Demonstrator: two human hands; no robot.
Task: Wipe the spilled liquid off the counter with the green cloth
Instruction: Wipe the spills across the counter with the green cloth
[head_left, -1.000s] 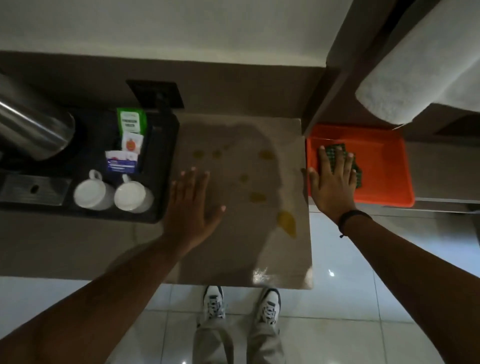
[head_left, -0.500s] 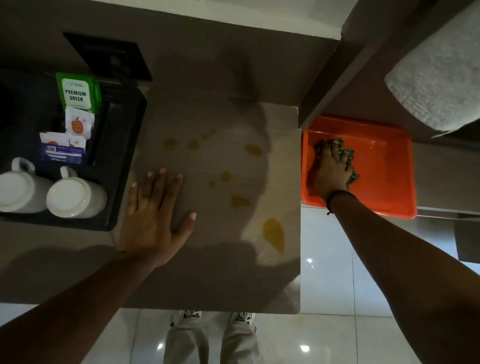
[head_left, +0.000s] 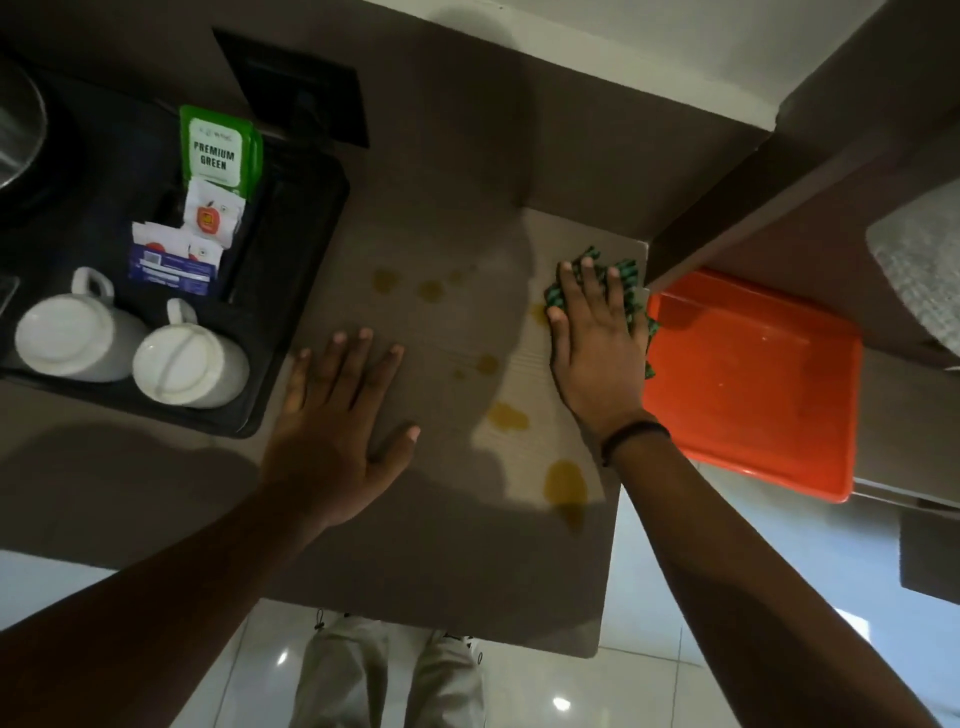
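green cloth (head_left: 626, 275): mostly covered by right hand (head_left: 597, 343), only edges showing
metal vessel (head_left: 21, 130): cut off by left edge
white towel (head_left: 919, 260): cut off by right edge
blue sachet (head_left: 171, 265): print too small to read

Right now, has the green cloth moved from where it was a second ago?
Yes. The green cloth has gone left, out of the orange tray onto the counter, pressed under the right hand beside the tray's left rim.

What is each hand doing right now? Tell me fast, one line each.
The left hand is open, flat on the counter, holding nothing.
The right hand is open, straight fingers pressing the green cloth onto the counter.
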